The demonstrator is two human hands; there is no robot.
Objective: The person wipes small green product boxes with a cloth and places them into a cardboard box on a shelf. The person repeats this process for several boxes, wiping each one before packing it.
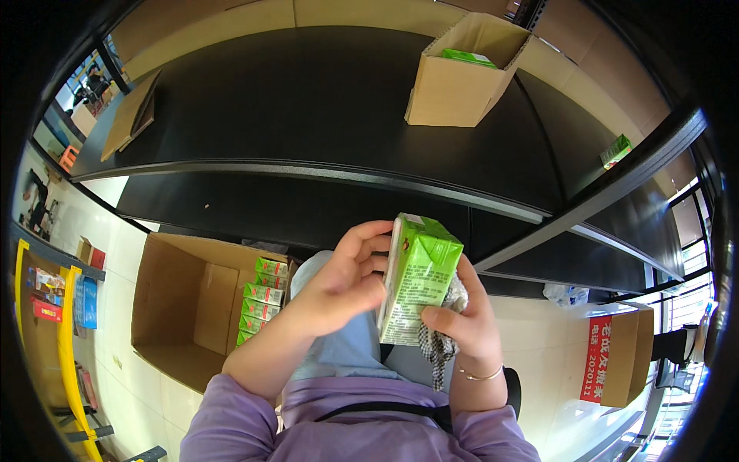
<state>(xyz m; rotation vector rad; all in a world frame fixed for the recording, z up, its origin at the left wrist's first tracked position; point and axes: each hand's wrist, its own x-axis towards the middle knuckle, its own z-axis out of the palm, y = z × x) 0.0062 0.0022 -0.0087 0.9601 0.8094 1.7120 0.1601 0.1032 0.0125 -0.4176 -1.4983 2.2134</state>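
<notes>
A green and white drink carton [421, 281] stands nearly upright in front of my lap, with small print on the side facing me. My right hand [471, 312] is closed around its right side, thumb on the front. A black-and-white checked cloth [437, 350] is held in the same hand, bunched against the carton and hanging below it. My left hand [346, 281] is at the carton's left edge, fingers apart and curved, fingertips at or very near the edge. Its thumb does not wrap around the carton.
At my left, an open cardboard box [173, 289] holds several green cartons [262, 300] along its right side. Ahead, a black shelf [292, 100] bears another cardboard box [454, 92], a single carton [616, 152] and a folded cardboard piece [132, 115]. A metal post [608, 200] slants at right.
</notes>
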